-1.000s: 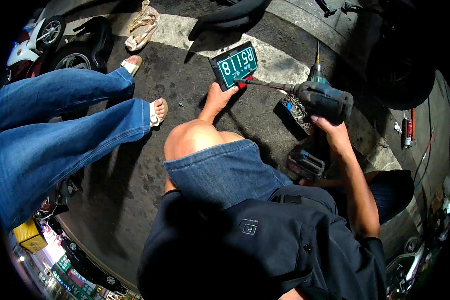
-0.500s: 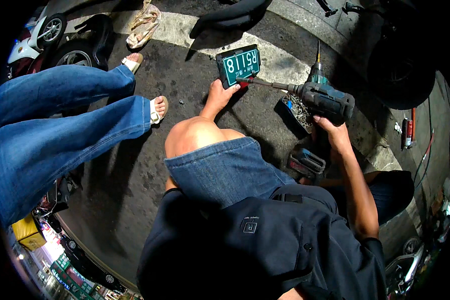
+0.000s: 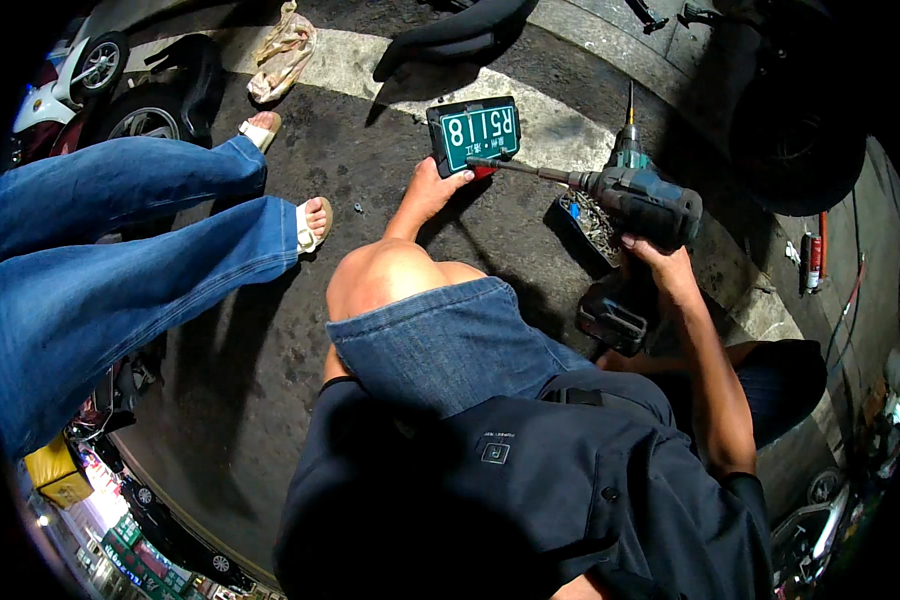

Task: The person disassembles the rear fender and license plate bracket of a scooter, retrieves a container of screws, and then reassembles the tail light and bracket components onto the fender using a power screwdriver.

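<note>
My left hand (image 3: 432, 190) holds a green number plate on a black holder (image 3: 475, 133), with some red beneath its lower edge. In my right hand (image 3: 658, 262) is a dark cordless driver (image 3: 642, 200), its long bit reaching left to the plate's lower part; whether it touches is unclear. Behind the driver, a teal tool (image 3: 629, 153) with a yellow-and-steel bit is partly hidden. A dark tray of small metal fasteners (image 3: 588, 225) sits on the ground below the driver, and a dark battery (image 3: 613, 318) shows under my right hand.
Another person's jeans legs and sandals (image 3: 140, 255) are at left, beside scooter parts and wheels (image 3: 142, 120). A crumpled cloth (image 3: 282, 55) and black curved part (image 3: 450, 35) lie at top. A tire (image 3: 795, 150), red cartridge (image 3: 813, 262) and hose (image 3: 850, 310) are at right.
The plate has turned slightly, its top edge now more level, in my left hand. The driver has shifted very slightly, its bit still pointing at the plate.
</note>
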The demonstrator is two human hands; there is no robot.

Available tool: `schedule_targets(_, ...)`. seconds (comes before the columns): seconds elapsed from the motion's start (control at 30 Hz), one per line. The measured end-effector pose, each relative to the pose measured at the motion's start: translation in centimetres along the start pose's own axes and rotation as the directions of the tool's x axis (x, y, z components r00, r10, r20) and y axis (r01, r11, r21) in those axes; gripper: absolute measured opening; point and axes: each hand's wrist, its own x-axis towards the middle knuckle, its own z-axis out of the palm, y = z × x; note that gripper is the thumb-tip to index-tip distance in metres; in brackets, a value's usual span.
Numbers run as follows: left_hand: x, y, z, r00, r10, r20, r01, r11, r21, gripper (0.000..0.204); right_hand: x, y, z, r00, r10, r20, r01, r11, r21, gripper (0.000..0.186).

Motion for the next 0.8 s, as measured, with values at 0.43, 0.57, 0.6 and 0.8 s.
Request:
schedule_targets(0.43,-1.1,-2.8,-0.9,0.980,-0.198,0.025,0.198,0.943,-0.269,0.037,0.6,1.1,-1.0,0.999,-0.029,-0.029,0.033,0.992,0.126,0.028)
schedule_targets(0.57,-0.9,-2.3,-0.5,0.979,-0.204,0.000,0.188,0.902,-0.390,0.039,1.4,1.9,-1.8,0.997,-0.073,-0.004,0.073,0.997,0.039,0.029)
schedule_targets(0.6,-0.6,-1.9,-0.1,0.979,-0.202,0.005,0.190,0.912,-0.363,0.039,1.8,2.8,-2.1,0.991,-0.133,-0.018,0.130,0.987,-0.092,0.031)
schedule_targets(0.8,-1.2,-2.5,-0.1,0.986,-0.141,0.085,0.162,0.923,-0.349,0.037,3.0,6.3,0.8,0.959,-0.147,0.242,0.170,0.982,-0.078,0.045)
